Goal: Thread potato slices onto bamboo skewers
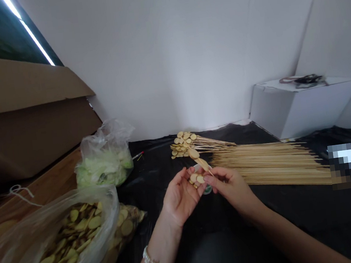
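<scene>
Here's the left hand [182, 199], palm up and lightly cupped, thumb standing apart, with a few loose pale discs [200, 179] resting against its fingers. And in from the other side comes the right hand [233, 186], thumb and forefinger pinched together on the thin lower end of a flat tan piece [202, 164]; whether that end is a bare stick, it's too small to tell.

Now the relation that counts: the discs sit just left of the right fingertips, practically beside them, while the flat piece runs up and away to the left from that pinch, its long axis slanting over the left fingers. Right hand has the piece, left hand has the discs, very little space between.

Beyond the fingers, a cluster of disc-ended sticks [183, 141] lies with its heads to the left, stems pointing right. To the right of the fingers, and nearer the right hand, a wide spread of plain sticks [273, 164] runs roughly left to right on a black sheet [160, 161]. Well left of the fingers, closer to the left hand, an open plastic bag [108, 196] holds plenty more discs.

Brands, labels? No writing can be read anywhere.
</scene>
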Tool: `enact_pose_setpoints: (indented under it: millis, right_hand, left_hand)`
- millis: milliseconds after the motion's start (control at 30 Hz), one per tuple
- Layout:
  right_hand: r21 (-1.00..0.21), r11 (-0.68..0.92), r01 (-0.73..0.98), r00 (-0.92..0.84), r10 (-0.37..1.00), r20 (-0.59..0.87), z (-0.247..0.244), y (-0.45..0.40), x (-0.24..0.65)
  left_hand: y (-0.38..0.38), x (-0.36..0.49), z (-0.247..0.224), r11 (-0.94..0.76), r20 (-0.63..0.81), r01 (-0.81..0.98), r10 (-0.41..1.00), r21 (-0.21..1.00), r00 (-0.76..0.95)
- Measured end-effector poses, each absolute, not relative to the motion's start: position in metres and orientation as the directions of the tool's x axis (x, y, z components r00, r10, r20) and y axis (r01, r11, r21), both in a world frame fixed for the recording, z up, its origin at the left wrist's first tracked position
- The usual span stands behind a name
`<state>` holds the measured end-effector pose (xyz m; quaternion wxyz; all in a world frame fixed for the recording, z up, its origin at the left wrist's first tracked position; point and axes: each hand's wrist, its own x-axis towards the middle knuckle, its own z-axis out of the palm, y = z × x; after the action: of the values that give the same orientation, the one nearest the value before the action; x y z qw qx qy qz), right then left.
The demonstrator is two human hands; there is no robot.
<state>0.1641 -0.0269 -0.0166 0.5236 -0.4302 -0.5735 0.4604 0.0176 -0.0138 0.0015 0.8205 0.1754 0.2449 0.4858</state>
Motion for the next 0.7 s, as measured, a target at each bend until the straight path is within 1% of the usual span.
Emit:
enact_pose_setpoints:
  millis: [100, 200, 267, 367, 467, 567, 700]
  right_hand:
    - [-0.974, 0.226, -0.021, -0.037, 0.973, 0.227, -0.015, -0.027, 0.165]
    - [-0.965, 0.263, -0.017, 0.021, 0.965, 0.262, -0.016, -0.027, 0.164]
    - [-0.966, 0.258, -0.018, 0.028, 0.966, 0.257, -0.016, -0.027, 0.164]
    - [-0.973, 0.230, -0.028, 0.001, 0.973, 0.230, -0.017, -0.026, 0.165]
    - [-0.972, 0.236, -0.016, -0.017, 0.971, 0.237, -0.016, -0.026, 0.166]
    - [-0.970, 0.245, -0.010, -0.024, 0.969, 0.245, -0.014, -0.026, 0.166]
    - [-0.973, 0.226, -0.044, -0.041, 0.973, 0.228, -0.013, -0.027, 0.166]
  left_hand:
    - [-0.012, 0.017, 0.001, 0.435, -0.321, -0.733, 0.897, 0.523, 0.303]
    - [-0.013, 0.018, 0.001, 0.386, -0.350, -0.721, 0.913, 0.576, 0.210]
    - [-0.015, 0.020, 0.000, 0.343, -0.292, -0.678, 0.936, 0.650, 0.194]
    - [-0.021, 0.022, 0.000, 0.262, -0.169, -0.553, 0.962, 0.791, 0.214]
    - [-0.024, 0.023, 0.000, 0.205, -0.130, -0.418, 0.971, 0.885, 0.201]
    - [-0.022, 0.023, -0.002, 0.177, -0.120, -0.359, 0.977, 0.916, 0.176]
    - [-0.019, 0.023, -0.006, 0.199, -0.132, -0.371, 0.971, 0.907, 0.199]
